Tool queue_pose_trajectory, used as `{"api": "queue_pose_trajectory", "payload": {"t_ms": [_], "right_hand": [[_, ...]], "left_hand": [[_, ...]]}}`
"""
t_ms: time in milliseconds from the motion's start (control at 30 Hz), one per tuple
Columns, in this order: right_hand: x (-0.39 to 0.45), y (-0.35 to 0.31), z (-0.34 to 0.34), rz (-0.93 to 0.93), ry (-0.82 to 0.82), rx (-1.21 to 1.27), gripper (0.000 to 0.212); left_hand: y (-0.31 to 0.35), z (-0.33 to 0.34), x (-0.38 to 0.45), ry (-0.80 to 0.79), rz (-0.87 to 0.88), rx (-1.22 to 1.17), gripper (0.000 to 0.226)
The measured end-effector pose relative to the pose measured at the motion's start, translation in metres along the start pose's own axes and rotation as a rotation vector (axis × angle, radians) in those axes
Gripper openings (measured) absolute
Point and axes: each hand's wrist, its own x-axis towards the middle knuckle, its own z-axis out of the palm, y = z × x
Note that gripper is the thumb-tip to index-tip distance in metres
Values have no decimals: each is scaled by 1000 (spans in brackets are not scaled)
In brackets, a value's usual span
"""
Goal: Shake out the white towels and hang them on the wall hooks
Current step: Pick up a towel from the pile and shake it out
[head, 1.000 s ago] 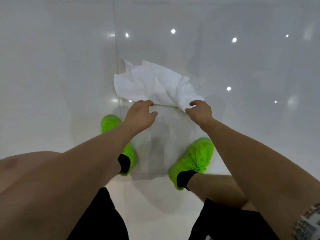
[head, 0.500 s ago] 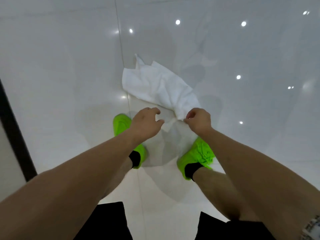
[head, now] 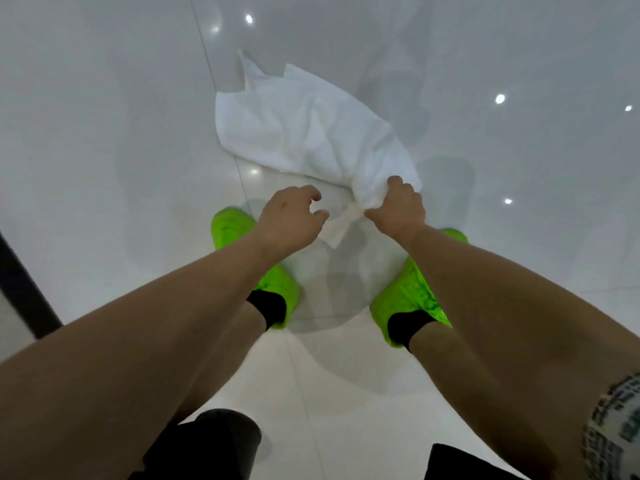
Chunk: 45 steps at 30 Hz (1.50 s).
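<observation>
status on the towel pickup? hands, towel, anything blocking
Right hand grips white towel by its near end. Left hand curled beside the dangling corner, grip unclear. Towel bunched over floor, no hooks in view.

Both bare forearms extend forward and downward, converging toward 12 o'clock. Right hand (head: 398,207), at 1 o'clock, knuckles up, fingers curled, gripping a bunched end of the white towel (head: 304,133). Left hand (head: 289,216), at 11 o'clock beside it, fingers and thumb loosely curled; any contact with the cloth cannot be told.

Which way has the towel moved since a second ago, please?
Yes: the towel's near corner came towards the shoes; its left edge stays by the floor seam.
</observation>
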Motion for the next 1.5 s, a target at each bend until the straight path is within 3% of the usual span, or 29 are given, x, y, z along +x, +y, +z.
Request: {"api": "queue_pose_trajectory", "payload": {"t_ms": [100,367,567,733,800,900,967,1067,1200,1300,1500], "right_hand": [[2,6,9,25,63,68,24],[-86,-11,-49,-27,41,191,14],[-191,-57,-178,-29,84,514,8],[-299,-78,-330,-4,23,983,8],[-346,-76,-396,-48,33,1143,12],[-417,-54,-487,-65,80,1396,18],[-459,-29,-543,-108,140,1520,19],[-521,18,-619,-282,272,1525,23],[-596,81,-694,-564,434,1355,28],[-635,121,-727,-652,551,1173,47],[-676,198,-787,-536,997,1287,11]], "left_hand": [[-18,13,-8,-68,-20,59,42],[18,-41,-74,-93,-18,122,43],[121,-140,-158,-50,92,129,50],[234,-214,-266,-6,242,183,84],[287,-240,-309,54,299,150,68],[377,-277,-370,177,445,163,18],[440,-296,-410,216,549,216,4],[535,-314,-469,309,693,207,12],[647,-319,-541,442,801,70,38],[715,-311,-583,426,897,-51,38],[826,-282,-638,325,1070,-84,32]]}}
